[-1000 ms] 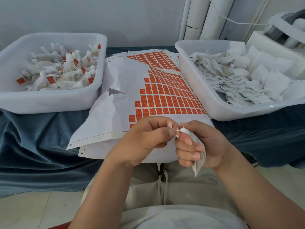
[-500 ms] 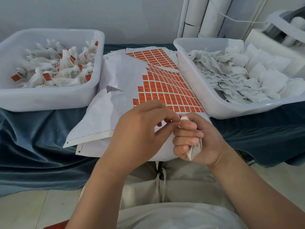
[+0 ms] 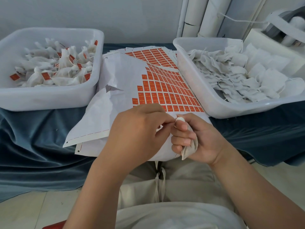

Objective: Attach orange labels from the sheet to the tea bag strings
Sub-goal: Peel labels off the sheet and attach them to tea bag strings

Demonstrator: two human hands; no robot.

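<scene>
Two hands meet over the near edge of the label sheet (image 3: pixel 165 90). Compared with a second ago they sit farther across it, covering part of the nearest row of orange labels, and less of the tea bag (image 3: pixel 189 148) hangs below the fist. Since half a second ago little has shifted.

The right hand (image 3: pixel 203 139) is clenched round the tea bag, whose gathered top pokes out above the forefinger. The left hand (image 3: pixel 140 131) pinches the string (image 3: pixel 167 125) just beside that top; I cannot tell whether a label is between the fingertips.

The sheet's near edge overhangs the tabletop toward the lap. The left tub (image 3: pixel 49 101) stands well apart from the hands, and the right tub (image 3: pixel 231 111) has its near corner close beyond the right hand. Blue cloth (image 3: pixel 33 138) shows left of the sheet.
</scene>
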